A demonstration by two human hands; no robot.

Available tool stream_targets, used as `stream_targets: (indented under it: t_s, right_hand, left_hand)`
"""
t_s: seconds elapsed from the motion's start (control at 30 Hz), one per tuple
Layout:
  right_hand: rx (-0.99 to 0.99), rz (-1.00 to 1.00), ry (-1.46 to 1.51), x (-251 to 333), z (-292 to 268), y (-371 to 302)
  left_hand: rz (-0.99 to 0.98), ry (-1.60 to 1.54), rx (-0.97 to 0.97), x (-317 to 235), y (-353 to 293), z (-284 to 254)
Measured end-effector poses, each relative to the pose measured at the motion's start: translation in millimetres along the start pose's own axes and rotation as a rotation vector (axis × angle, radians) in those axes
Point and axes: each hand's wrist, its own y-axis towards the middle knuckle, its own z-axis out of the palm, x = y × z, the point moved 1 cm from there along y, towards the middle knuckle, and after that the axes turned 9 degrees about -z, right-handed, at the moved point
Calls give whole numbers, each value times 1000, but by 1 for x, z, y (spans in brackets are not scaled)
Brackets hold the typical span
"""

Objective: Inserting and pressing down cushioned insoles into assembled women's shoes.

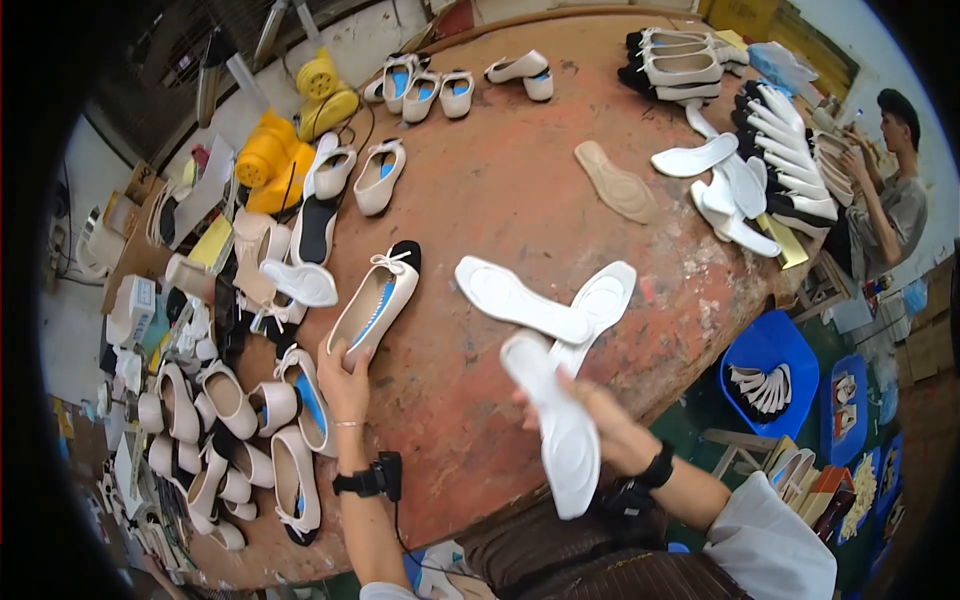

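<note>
White insole (563, 435) — right hand (604, 415), angled inward, grips it.

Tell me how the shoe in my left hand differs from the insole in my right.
The shoe is cream with a black toe; the insole is white throughout. The shoe has raised sides and a bow; the insole has neither. Both are long and narrow.

The wrist of the left hand (345, 378) wears a thin pale bracelet (349, 424) and a black strap (356, 484) carrying a boxy device (389, 476) with a dark cable (399, 530). A black band (660, 465) circles the right wrist. Pale sleeves (775, 540) flank a dark brown, finely striped garment (560, 545).
</note>
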Motion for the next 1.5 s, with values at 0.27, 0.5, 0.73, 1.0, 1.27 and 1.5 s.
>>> stream_targets:
  t_s: [0.27,0.5,0.73,1.0,1.27,1.5]
  right_hand:
    - [66,-935,-1676,82,30,-30]
    - [972,-952,-1809,-66,69,28]
    - [1113,-723,-1635,-143,76,60]
    - [1111,-659,-1547,-160,74,65]
    - [1269,-854,-1587,-165,74,64]
    - [1337,-668,-1649,-173,74,61]
  left_hand:
    - [-152,-80,265,-27,-171,-104]
    - [-54,-15,246,16,-213,-79]
    - [-168,-399,104,23,-230,-53]
    - [-93,-445,112,35,-232,-51]
    - [-147,-619,133,34,-226,-51]
    - [-127,-428,145,34,-215,-57]
